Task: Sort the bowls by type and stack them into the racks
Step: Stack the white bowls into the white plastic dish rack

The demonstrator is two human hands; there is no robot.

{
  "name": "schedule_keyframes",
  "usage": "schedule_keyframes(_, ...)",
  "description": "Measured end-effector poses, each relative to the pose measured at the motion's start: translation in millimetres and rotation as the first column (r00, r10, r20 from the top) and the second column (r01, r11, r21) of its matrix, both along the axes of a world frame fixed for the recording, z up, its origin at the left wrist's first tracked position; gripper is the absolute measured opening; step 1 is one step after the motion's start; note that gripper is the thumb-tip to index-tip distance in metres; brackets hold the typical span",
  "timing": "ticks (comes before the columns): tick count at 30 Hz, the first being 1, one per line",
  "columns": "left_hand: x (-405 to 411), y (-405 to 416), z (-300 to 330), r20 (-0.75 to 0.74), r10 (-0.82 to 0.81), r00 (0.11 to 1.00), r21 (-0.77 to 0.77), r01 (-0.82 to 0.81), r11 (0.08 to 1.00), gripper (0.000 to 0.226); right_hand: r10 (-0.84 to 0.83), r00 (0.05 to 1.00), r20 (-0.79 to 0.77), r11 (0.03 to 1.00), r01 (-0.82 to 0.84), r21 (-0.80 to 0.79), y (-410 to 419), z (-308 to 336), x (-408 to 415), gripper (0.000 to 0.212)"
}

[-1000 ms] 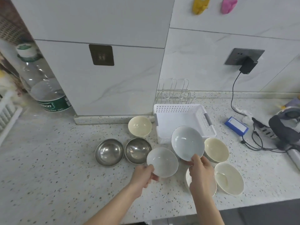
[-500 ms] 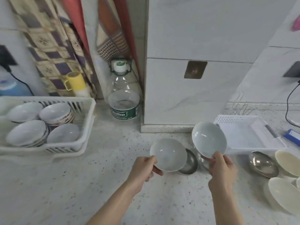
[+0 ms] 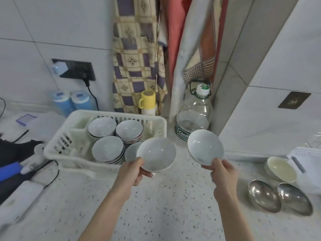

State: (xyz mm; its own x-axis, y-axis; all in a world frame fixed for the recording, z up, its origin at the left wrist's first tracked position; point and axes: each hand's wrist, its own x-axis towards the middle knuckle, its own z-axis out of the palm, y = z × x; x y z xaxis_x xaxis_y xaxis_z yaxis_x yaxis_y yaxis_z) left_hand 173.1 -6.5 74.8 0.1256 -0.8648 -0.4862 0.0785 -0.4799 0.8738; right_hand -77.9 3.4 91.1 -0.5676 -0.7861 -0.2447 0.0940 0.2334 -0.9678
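My left hand pinches the near rim of a pale grey bowl, held just right of the white rack. My right hand pinches a second pale grey bowl in the air, further right and tilted towards me. Inside the rack stand stacks of similar bowls, another stack and one more, plus a single bowl partly hidden behind the left-hand bowl. On the counter at the right lie two steel bowls and a cream bowl.
A large clear water bottle stands behind the held bowls, by hanging cloths. A yellow cup and two blue canisters sit behind the rack. A white basket shows at the right edge; cables and dark items lie at the left.
My view has swung left, bringing the white rack to the centre. Both hands have carried their grey bowls leftward, and the left-hand bowl now hangs beside the rack's right end.
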Motion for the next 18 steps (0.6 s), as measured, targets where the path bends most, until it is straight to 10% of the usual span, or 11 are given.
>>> schedule_keyframes(18, 99.9, -49.0, -4.1, -0.074, 0.203, 0.976, -0.109, -0.210, 0.972, 0.016, 0.494, 0.751, -0.438, 0.870, -0.421, 0.258, -85.0, -29.5, 132.2, 0.038)
